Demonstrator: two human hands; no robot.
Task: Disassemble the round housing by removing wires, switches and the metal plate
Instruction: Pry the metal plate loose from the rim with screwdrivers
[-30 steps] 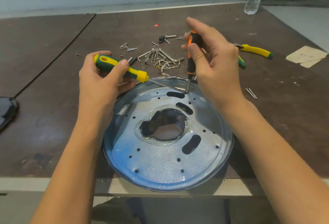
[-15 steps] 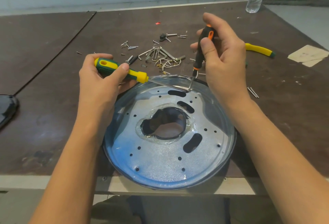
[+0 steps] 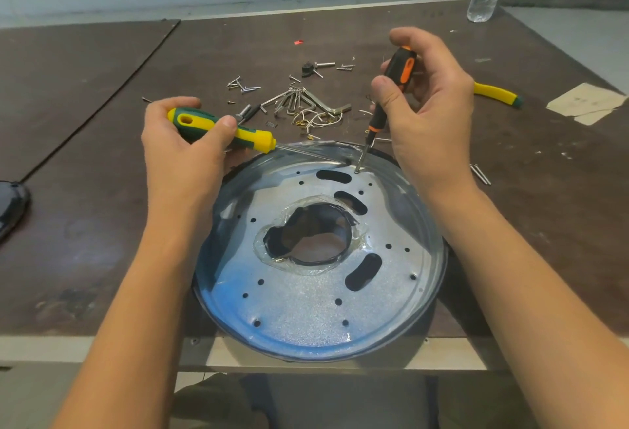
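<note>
Gleaming perforated metal plate (image 3: 306, 295); jagged central hole

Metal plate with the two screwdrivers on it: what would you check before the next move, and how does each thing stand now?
1. Right hand grips the orange screwdriver: ok.
2. Its tip seated in a screw at the metal plate's far edge: cannot tell.
3. Left hand grips the green-yellow screwdriver, shaft reaching the same spot: ok.
4. Housing steady: not ok; it reaches over the table's near edge and neither hand holds it.
5. Loose screws apart from the housing: ok.
</note>
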